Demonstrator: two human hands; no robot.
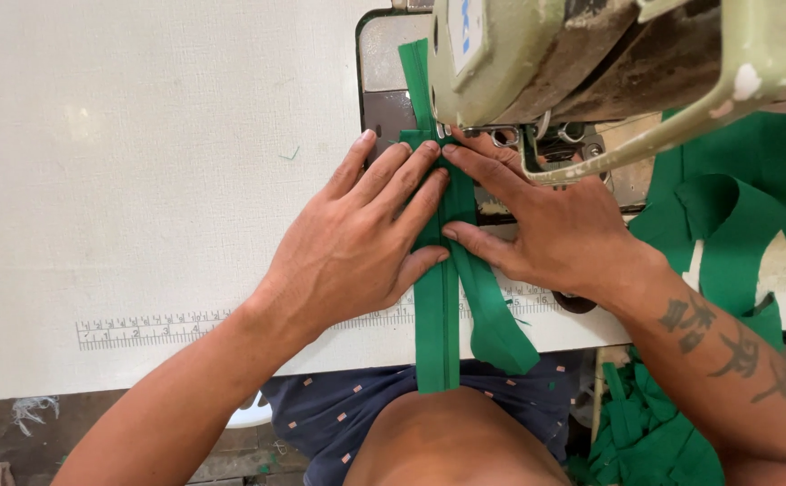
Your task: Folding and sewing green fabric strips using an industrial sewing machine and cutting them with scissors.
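The left hand (357, 238) lies flat, fingers spread and pressing down on a green fabric strip (438, 306); its grip is open, palm down, nothing pinched. Just beside it, the right hand (546, 229) lies flat and open too, its fingertips meeting the left fingertips over the strip, with the thumb pressing the cloth a little nearer the body.

The strip runs between the two hands. Away from the person it passes under the front of a pale green sewing machine (537, 54), close to the presser foot (508, 137), which the fingertips nearly touch; beyond that, more of it shows on the metal plate (384, 108). Toward the person it hangs over the edge of the white desk (141, 162) and ends above a lap covered in dark blue patterned cloth (339, 418). A second, looser green piece (496, 324) splits off under the right hand and slants outward.

Under the left wrist a printed ruler scale (141, 329) runs along the near edge of the desk. Beyond the right forearm, more green fabric pieces (735, 216) lie on the desk, and a further heap (645, 436) sits lower down, beside the person's leg.
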